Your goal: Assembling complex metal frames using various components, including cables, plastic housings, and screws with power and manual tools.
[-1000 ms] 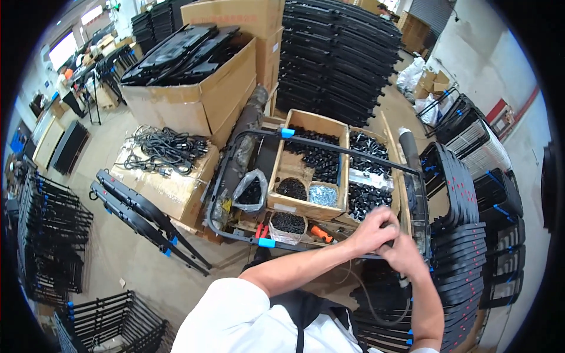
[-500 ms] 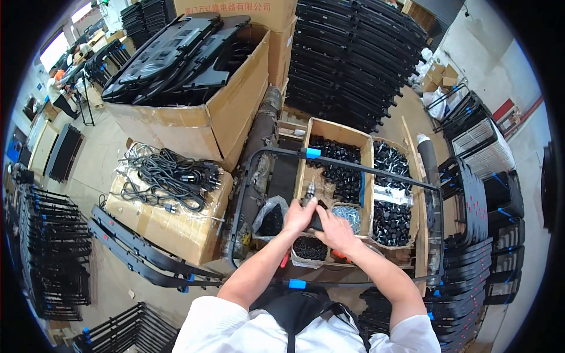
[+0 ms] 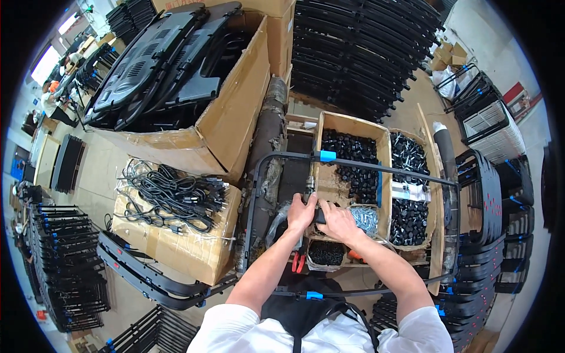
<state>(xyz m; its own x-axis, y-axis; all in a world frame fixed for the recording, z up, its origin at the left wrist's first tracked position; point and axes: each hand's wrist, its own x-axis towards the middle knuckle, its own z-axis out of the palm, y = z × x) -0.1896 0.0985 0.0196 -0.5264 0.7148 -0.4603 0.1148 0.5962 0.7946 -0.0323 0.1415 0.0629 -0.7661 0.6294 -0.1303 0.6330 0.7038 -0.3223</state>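
Note:
Both my hands are closed around a dark power driver point(image 3: 310, 183) with a silvery front end pointing away from me. My left hand point(image 3: 301, 214) wraps its front part, and my right hand point(image 3: 338, 222) grips it from the right side, hiding most of the body. Below the hands a black rectangular tube frame point(image 3: 395, 170) with blue tape pieces lies across the bench. Right beside my right hand are silvery screws point(image 3: 365, 220). Black round plastic parts point(image 3: 351, 146) fill part of a cardboard tray point(image 3: 385, 141) beyond the hands.
Nearer me sit a small box of black screws point(image 3: 327, 253) and red-handled pliers point(image 3: 298, 262). Coiled black power cords point(image 3: 173, 197) lie on a carton at left. Behind it, a large carton point(image 3: 232, 117) holds black panels. Stacked black frames point(image 3: 471, 270) stand at right.
My view has shifted, so the bench and frame appear further right. Both hands still grip the driver, its front end now pointing straight away, closer to the frame's far bar.

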